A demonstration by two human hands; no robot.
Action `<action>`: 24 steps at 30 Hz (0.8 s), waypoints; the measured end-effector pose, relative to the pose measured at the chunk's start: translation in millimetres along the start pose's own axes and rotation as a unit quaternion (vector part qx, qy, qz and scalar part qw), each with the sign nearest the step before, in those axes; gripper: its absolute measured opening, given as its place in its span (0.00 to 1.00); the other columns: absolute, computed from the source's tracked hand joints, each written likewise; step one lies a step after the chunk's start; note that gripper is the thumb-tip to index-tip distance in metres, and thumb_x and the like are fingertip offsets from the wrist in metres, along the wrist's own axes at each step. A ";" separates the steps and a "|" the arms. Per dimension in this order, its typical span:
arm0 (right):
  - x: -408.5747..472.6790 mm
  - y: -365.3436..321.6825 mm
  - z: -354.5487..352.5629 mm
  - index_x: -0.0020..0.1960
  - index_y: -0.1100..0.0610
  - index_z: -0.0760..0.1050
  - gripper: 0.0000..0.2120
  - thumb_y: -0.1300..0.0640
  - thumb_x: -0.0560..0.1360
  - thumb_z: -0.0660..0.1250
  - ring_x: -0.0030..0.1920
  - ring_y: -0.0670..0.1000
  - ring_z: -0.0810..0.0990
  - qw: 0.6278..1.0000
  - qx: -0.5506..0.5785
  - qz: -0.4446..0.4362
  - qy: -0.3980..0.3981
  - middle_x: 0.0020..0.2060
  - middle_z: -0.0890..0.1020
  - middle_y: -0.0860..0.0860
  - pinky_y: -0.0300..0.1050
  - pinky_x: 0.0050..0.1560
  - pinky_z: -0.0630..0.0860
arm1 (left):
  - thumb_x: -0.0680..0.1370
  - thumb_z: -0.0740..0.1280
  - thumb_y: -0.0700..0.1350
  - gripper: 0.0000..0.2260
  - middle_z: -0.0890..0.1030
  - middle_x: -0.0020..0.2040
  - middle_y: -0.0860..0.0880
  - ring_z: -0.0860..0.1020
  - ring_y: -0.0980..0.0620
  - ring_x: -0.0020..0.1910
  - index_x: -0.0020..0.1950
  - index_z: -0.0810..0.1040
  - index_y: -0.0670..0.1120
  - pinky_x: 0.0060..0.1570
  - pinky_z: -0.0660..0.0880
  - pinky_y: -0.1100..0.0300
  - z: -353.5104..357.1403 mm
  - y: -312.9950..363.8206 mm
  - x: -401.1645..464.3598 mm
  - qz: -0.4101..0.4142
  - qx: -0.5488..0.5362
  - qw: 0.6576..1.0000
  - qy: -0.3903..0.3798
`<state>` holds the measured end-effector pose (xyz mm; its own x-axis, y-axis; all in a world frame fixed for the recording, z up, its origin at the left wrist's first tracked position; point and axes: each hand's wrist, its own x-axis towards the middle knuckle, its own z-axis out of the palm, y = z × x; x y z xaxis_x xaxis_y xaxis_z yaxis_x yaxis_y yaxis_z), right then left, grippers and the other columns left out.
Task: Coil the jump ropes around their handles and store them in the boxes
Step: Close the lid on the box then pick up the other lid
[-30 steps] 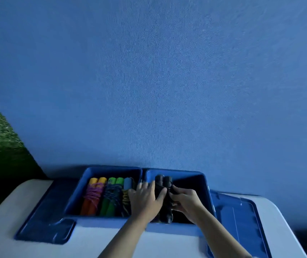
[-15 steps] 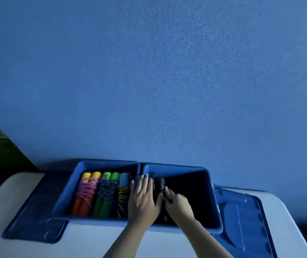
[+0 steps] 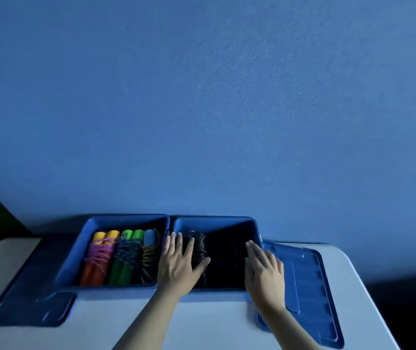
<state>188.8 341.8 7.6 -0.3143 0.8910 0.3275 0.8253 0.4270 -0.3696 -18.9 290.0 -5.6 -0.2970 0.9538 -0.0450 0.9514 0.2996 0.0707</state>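
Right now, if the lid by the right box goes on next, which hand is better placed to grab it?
The right hand, probably. It is open at the right box's right wall, beside the lid. The left hand lies flat over the black rope, farther away.

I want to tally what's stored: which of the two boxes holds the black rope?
The right box, next to the right-side lid: the black rope lies along its left side. The left box holds orange, green and blue-handled ropes.
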 end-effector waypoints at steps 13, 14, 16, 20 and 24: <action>-100.5 105.3 -8.7 0.76 0.43 0.47 0.34 0.37 0.75 0.56 0.76 0.46 0.51 0.938 -0.040 0.162 -0.303 0.76 0.53 0.40 0.62 0.71 0.54 | 0.71 0.50 0.72 0.36 0.72 0.68 0.37 0.60 0.30 0.72 0.72 0.69 0.55 0.71 0.42 0.47 1.8 17.6 -28.2 0.003 0.019 1.000 0.017; -99.7 103.8 -10.8 0.76 0.41 0.46 0.37 0.34 0.73 0.58 0.75 0.46 0.55 0.939 -0.059 0.168 -0.293 0.74 0.58 0.42 0.64 0.70 0.57 | 0.70 0.52 0.72 0.35 0.75 0.65 0.37 0.64 0.30 0.70 0.70 0.72 0.54 0.71 0.46 0.46 3.3 18.6 -30.6 0.007 0.028 1.000 0.007; -97.4 101.2 -15.1 0.74 0.37 0.43 0.42 0.29 0.67 0.59 0.71 0.48 0.61 0.936 -0.094 0.184 -0.286 0.68 0.64 0.43 0.67 0.66 0.61 | 0.67 0.56 0.72 0.35 0.79 0.60 0.37 0.70 0.29 0.66 0.66 0.77 0.53 0.68 0.52 0.45 5.7 20.3 -34.0 0.012 0.029 0.999 0.011; -99.1 104.6 -16.8 0.72 0.33 0.41 0.45 0.27 0.64 0.62 0.63 0.56 0.64 0.916 -0.142 0.195 -0.319 0.64 0.62 0.48 0.61 0.59 0.71 | 0.65 0.58 0.71 0.36 0.80 0.59 0.38 0.71 0.29 0.64 0.66 0.77 0.54 0.68 0.52 0.45 8.2 23.1 -43.1 0.024 0.024 0.999 0.017; -102.9 110.8 -16.0 0.74 0.36 0.44 0.40 0.39 0.70 0.65 0.59 0.60 0.65 0.918 -0.131 0.181 -0.329 0.61 0.60 0.53 0.53 0.52 0.78 | 0.66 0.58 0.70 0.36 0.78 0.62 0.37 0.67 0.29 0.68 0.69 0.74 0.54 0.70 0.48 0.45 10.5 24.1 -52.1 0.028 0.021 0.999 0.012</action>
<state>320.1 295.0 -53.1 -0.1421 0.9041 -0.4030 0.9887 0.1103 -0.1012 20.4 247.4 -12.1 -0.2446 0.9695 -0.0176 0.9690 0.2450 0.0309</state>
